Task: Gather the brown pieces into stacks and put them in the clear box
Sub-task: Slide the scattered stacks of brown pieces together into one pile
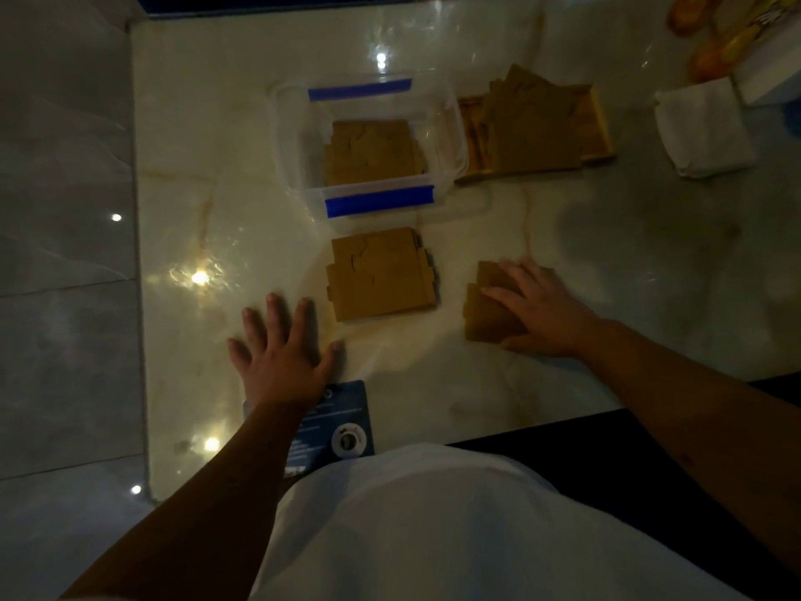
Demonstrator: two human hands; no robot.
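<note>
— Nearest the camera, what's there?
— White shirt, both forearms reaching out over a glossy marble table (208,201). Dark blue card (342,420) at the near edge, partly under the left wrist.
— Hands?
— Left hand (281,349) flat on the table, fingers spread, holding nothing, just beside the middle stack (381,273) but not touching it. Right hand (542,312) palm down on a small stack (485,314) of brown pieces, fingers across the top, thumb at the near edge; pressing vs. gripping, can't tell.
— Beyond that?
— Middle stack sits btwn the hands and the clear box (450,136). Box has blue tape on near and far rims; more brown pieces (372,151) lie flat inside.
— And to the right?
— Wooden tray (600,123) just beside the box, w/ a loose heap of brown pieces (535,119). Further right, folded white cloth (704,128); orange-yellow items far corner, too blurred to ID.
</note>
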